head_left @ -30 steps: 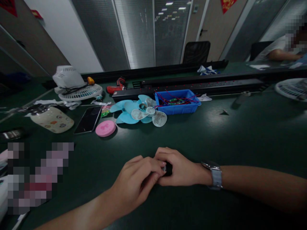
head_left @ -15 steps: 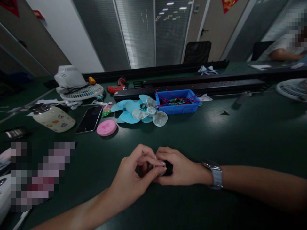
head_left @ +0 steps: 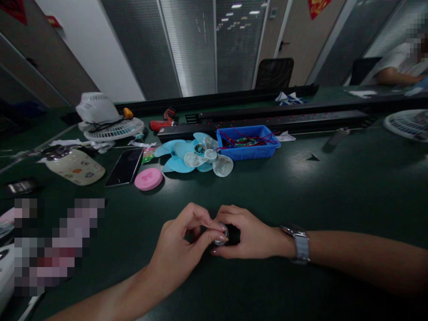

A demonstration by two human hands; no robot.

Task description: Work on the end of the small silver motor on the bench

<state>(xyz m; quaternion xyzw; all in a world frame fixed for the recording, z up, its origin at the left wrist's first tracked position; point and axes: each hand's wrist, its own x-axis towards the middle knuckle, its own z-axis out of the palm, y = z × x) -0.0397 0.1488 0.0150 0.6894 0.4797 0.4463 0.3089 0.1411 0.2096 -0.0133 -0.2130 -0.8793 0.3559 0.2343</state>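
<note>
On the dark green table (head_left: 334,191), the left hand (head_left: 180,249) and right hand (head_left: 249,234) (fingertips meeting) both pinch a small dark motor part (head_left: 224,234) between them.

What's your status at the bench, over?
Left hand and right hand both pinched on a small dark part with a silver end, low over the table. Fan blades and pink disc sit well beyond. Nothing in the way.

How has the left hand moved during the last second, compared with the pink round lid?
Yes. The left hand opened up; its knuckles lifted toward the pink round lid, fingertips pinching a small part.
</note>
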